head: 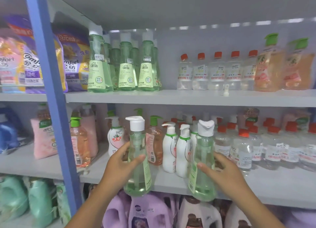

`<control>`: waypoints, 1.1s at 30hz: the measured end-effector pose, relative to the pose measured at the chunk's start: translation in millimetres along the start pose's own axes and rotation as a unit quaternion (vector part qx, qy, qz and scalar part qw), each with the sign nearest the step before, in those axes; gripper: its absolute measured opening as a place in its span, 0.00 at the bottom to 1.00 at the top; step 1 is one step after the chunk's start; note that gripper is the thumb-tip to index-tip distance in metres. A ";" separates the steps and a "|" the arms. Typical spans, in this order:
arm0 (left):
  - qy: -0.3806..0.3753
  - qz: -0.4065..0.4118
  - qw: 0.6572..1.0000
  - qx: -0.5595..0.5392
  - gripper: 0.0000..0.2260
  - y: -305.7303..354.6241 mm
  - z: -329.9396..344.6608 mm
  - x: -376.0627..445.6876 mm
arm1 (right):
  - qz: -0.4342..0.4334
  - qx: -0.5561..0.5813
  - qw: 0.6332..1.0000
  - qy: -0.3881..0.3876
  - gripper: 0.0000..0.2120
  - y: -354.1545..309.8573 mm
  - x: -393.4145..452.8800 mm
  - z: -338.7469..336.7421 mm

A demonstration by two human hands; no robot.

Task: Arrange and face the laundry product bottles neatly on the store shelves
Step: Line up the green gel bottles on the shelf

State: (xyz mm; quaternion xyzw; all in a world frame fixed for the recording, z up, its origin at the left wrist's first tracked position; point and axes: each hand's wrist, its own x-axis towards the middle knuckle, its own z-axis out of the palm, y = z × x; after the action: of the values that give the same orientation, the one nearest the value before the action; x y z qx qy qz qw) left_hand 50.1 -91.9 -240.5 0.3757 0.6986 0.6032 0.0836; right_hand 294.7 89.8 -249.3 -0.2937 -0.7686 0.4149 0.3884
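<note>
My left hand (119,161) grips a green pump bottle (137,178) with a white cap, held upright in front of the middle shelf. My right hand (220,169) grips a second green pump bottle (203,173) of the same kind, its label turned to the left. Both bottles hang in the air below the upper shelf (171,97). On that shelf stands a group of matching green bottles (127,65), labels facing front. To their right the shelf is bare up to a row of clear red-capped bottles (217,70).
A small white cap (226,90) lies loose on the upper shelf. A blue upright post (51,91) divides the shelving at the left. The middle shelf holds white, orange and clear bottles (171,150). Purple jugs (153,212) fill the lowest shelf.
</note>
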 end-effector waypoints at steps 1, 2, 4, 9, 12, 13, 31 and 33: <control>0.014 0.009 1.000 -0.008 0.18 9.4 -2.7 -13.3 | -0.014 0.008 1.000 -0.020 0.14 -4.7 -8.4 -1.1; 0.028 0.016 0.999 -0.012 0.18 20.4 -6.3 -26.7 | -0.031 0.018 0.998 -0.042 0.16 -10.7 -17.3 -2.1; 0.054 0.044 0.998 -0.011 0.19 48.1 -14.8 -50.7 | -0.065 0.041 0.994 -0.075 0.20 -32.0 -32.9 -5.2; 0.128 0.141 0.982 -0.024 0.15 153.3 -43.4 -66.8 | -0.146 0.120 0.976 -0.108 0.11 -139.0 -40.3 -33.2; 0.194 0.214 0.957 0.024 0.28 209.2 -64.1 -31.6 | -0.190 0.129 0.968 -0.100 0.14 -211.8 -18.9 -45.1; 0.216 0.236 0.947 0.038 0.30 221.7 -68.7 -15.3 | -0.197 0.118 0.969 -0.088 0.16 -228.4 -7.3 -46.3; 0.170 0.151 0.945 0.234 0.40 203.8 -82.9 191.0 | -0.111 -0.072 0.991 0.012 0.43 -270.2 167.2 62.5; 0.147 0.138 0.944 0.261 0.40 202.0 -86.5 201.8 | -0.097 -0.098 0.990 -0.001 0.45 -269.0 178.3 65.2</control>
State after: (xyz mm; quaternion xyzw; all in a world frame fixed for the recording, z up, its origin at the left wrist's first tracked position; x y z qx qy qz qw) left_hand -55.6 -35.1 32.7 0.3847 0.7772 0.4537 -0.2050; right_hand 111.3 71.1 23.6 -0.2539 -0.8310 0.2983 0.3950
